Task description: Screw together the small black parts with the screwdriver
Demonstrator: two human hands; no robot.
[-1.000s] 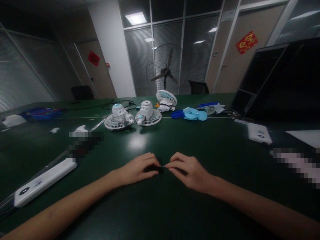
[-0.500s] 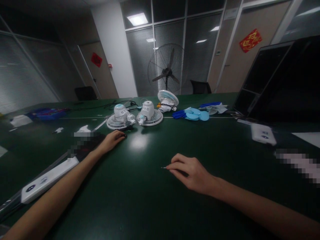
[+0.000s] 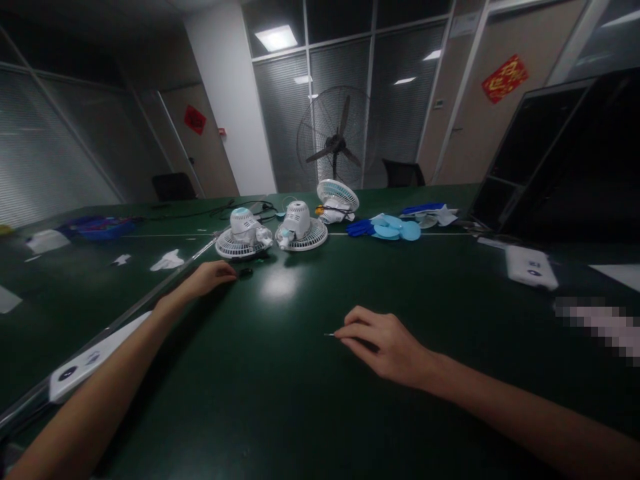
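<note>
My left hand (image 3: 213, 277) is over the green table at left centre, fingers loosely bent with nothing seen in them. Just off its fingertips lies a small dark round piece (image 3: 245, 273), with a sliver of table between them. At right centre, my right hand (image 3: 383, 343) pinches a thin, shiny metal piece (image 3: 329, 335) between thumb and fingers. Its tip points left; it is too small to name, and its other end is hidden in the fingers. Beyond the left hand, two white fan heads (image 3: 243, 235) (image 3: 303, 228) lie face down.
A third small fan (image 3: 337, 199) stands tilted behind them. Light-blue fan blades (image 3: 395, 227) and blue gloves (image 3: 360, 227) lie to its right. White boxes (image 3: 531, 266) (image 3: 95, 357) flank the work area. A black monitor-like panel (image 3: 560, 160) rises at right; a blue tray (image 3: 103, 227) sits far left.
My left hand has let go of the small dark round piece and drawn back to the left. My right hand holds the metal piece in nearly the same place.
</note>
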